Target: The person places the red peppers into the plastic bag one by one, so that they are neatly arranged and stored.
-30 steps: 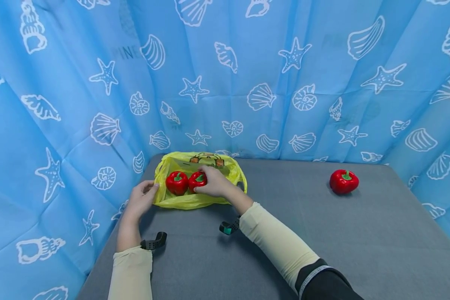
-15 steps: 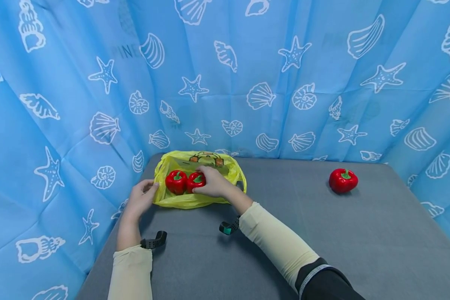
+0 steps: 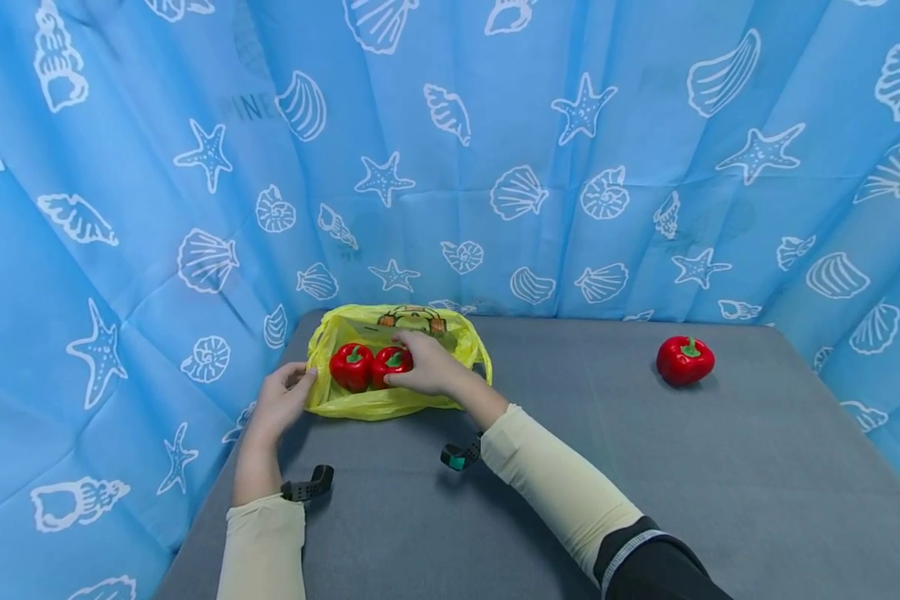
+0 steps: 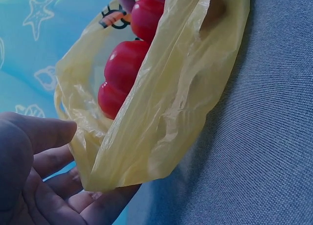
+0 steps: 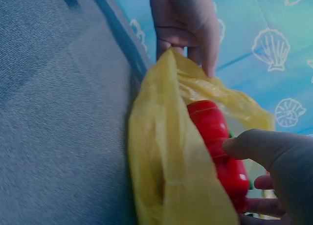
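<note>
A yellow plastic bag (image 3: 367, 406) lies with its mouth spread at the back left of the table. Inside it two shiny red bell peppers with green stems sit side by side: the left bell pepper (image 3: 351, 367) and the right bell pepper (image 3: 387, 367). My right hand (image 3: 429, 363) reaches over the bag's right side and grips the right pepper, thumb in front. At the bag's left end, my left hand (image 3: 281, 398) holds the edge; in the left wrist view its thumb is at the rim and its fingers (image 4: 110, 203) lie behind the plastic. The peppers' undersides are hidden.
Another red bell pepper (image 3: 685, 361) lies apart on the right of the grey table (image 3: 570, 433). A blue curtain (image 3: 480, 167) with white shell and starfish prints hangs behind and along the left side. A black strap device sits on each wrist.
</note>
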`<state>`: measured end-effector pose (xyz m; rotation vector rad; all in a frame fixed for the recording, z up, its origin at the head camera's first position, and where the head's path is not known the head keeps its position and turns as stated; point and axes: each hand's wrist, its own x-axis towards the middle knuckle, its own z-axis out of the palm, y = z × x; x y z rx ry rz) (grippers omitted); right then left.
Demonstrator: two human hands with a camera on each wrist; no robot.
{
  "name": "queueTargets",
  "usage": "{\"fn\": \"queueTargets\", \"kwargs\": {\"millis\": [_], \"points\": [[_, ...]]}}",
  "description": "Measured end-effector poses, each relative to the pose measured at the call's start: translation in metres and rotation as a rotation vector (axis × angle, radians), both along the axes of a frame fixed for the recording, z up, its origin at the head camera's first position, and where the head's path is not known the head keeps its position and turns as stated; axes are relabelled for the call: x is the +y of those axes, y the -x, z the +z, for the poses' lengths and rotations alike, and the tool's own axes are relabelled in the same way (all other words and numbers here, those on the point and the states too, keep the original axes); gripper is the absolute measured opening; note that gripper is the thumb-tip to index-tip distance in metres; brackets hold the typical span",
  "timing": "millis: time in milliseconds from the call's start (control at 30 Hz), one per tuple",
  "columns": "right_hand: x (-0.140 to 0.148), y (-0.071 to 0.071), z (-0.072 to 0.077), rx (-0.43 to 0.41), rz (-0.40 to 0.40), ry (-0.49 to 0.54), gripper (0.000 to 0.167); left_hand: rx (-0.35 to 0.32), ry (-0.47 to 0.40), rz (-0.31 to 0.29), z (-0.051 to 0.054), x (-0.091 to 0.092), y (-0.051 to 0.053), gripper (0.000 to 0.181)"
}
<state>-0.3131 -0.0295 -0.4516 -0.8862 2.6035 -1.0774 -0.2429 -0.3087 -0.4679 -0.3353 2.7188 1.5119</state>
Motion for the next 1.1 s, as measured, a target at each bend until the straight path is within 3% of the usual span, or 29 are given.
{"fn": "queueTargets", "kwargs": {"millis": [233, 567, 800, 967, 1100], "points": [[0.024, -0.01, 0.019, 0.056, -0.008, 0.04, 0.062, -0.003, -0.003, 0.006, -0.001, 0.002, 0.0, 0.053], [0.1, -0.038, 0.025, 0.141, -0.115, 0.202, 0.053, -0.005, 0.001, 0.005, -0.001, 0.002, -0.002, 0.054], [0.156, -0.049, 0.026, 0.211, -0.246, 0.211, 0.052, -0.006, 0.005, -0.003, 0.0, 0.0, -0.001, 0.055], [0.192, -0.051, 0.025, 0.195, -0.37, 0.215, 0.052, -0.005, -0.001, -0.002, -0.002, 0.002, -0.002, 0.055], [0.213, -0.049, 0.026, 0.201, -0.423, 0.213, 0.052, -0.005, 0.003, -0.002, -0.002, 0.003, -0.004, 0.056]]}}
